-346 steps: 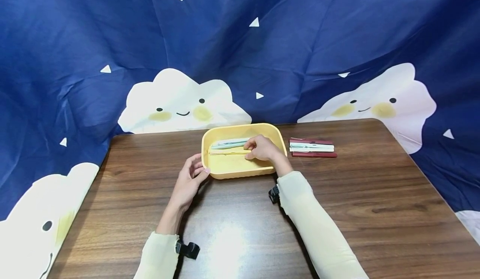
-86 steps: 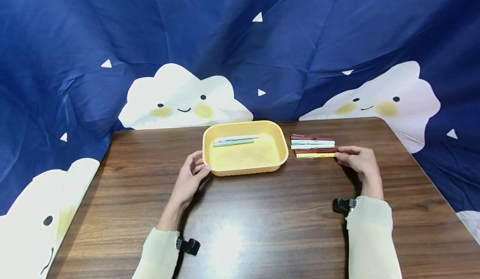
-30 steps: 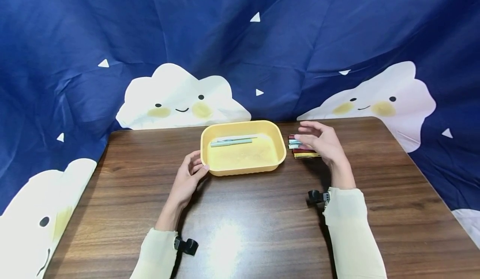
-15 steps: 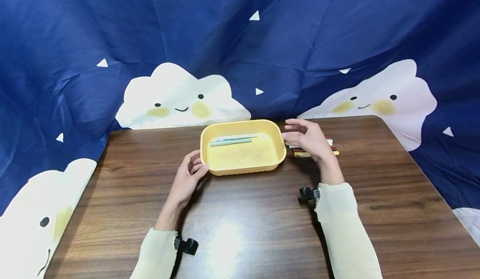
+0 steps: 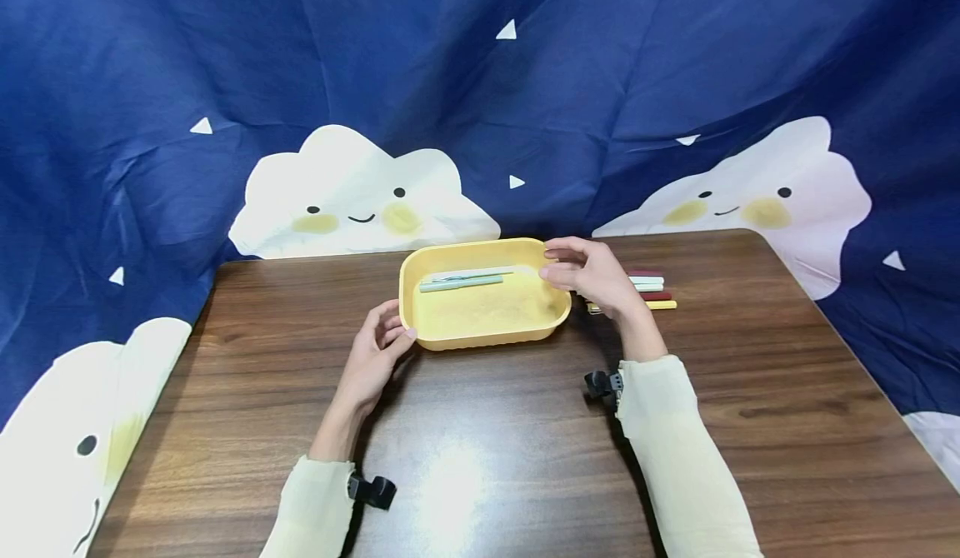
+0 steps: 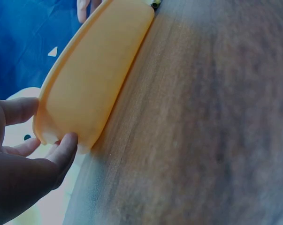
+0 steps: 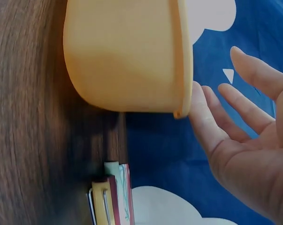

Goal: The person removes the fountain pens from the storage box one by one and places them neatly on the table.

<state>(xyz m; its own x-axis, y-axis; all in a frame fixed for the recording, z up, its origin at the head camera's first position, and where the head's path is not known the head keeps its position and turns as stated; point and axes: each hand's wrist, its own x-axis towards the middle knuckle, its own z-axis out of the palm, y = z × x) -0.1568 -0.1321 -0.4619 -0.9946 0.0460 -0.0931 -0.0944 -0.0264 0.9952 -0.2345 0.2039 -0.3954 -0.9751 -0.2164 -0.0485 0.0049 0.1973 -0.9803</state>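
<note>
A yellow plastic tray (image 5: pixel 487 339) stands on the table, holding a white pen (image 5: pixel 483 273) and a pale teal pen (image 5: pixel 461 284) side by side near its back. My left hand (image 5: pixel 375 354) grips the tray's left end, thumb at the front corner; the left wrist view shows fingers and thumb (image 6: pixel 66 147) against the tray's wall. Over the right rim hovers my right hand (image 5: pixel 592 276), holding nothing, its fingers spread in the right wrist view. Partly hidden behind that hand is a row of pens: yellow (image 5: pixel 663 305), dark red (image 5: pixel 658 296), white (image 5: pixel 651 287) and another dark red (image 5: pixel 647 274).
The brown wooden table (image 5: pixel 480 425) ends right behind the tray, where a blue cloth (image 5: pixel 450 67) with white clouds hangs. Each wrist carries a small black camera, the left camera (image 5: pixel 375 492) low over the table.
The yellow pen has gone from the tray to the front of the row on the right. My right hand then moved left from the pens to the tray's right rim. My left hand stays put.
</note>
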